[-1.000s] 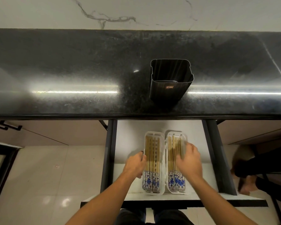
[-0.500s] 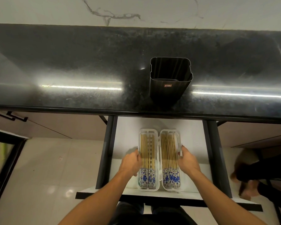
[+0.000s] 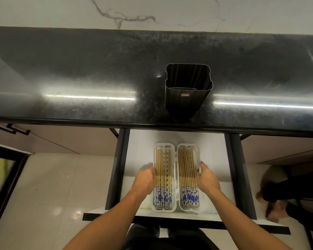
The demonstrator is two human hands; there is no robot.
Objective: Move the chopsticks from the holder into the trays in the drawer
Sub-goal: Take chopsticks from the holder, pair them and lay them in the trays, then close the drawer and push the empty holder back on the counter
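Two clear plastic trays lie side by side in the open drawer (image 3: 213,159). The left tray (image 3: 163,147) and the right tray (image 3: 188,146) each hold several wooden chopsticks (image 3: 186,170) with blue-and-white patterned ends. My left hand (image 3: 145,180) grips the outer edge of the left tray. My right hand (image 3: 207,178) grips the outer edge of the right tray. The black chopstick holder (image 3: 187,101) stands upright on the counter above the drawer, and no chopsticks show in it.
The dark speckled counter (image 3: 79,78) runs across the view, with a marbled wall behind. Black drawer rails (image 3: 118,163) flank the drawer. Closed cabinet fronts sit on either side. Another person's legs and feet (image 3: 282,195) are at the right, on the pale tiled floor.
My right hand came off the top of the right tray's chopsticks and moved to its outer edge. Both hands now hold the trays from the sides, pressed together.
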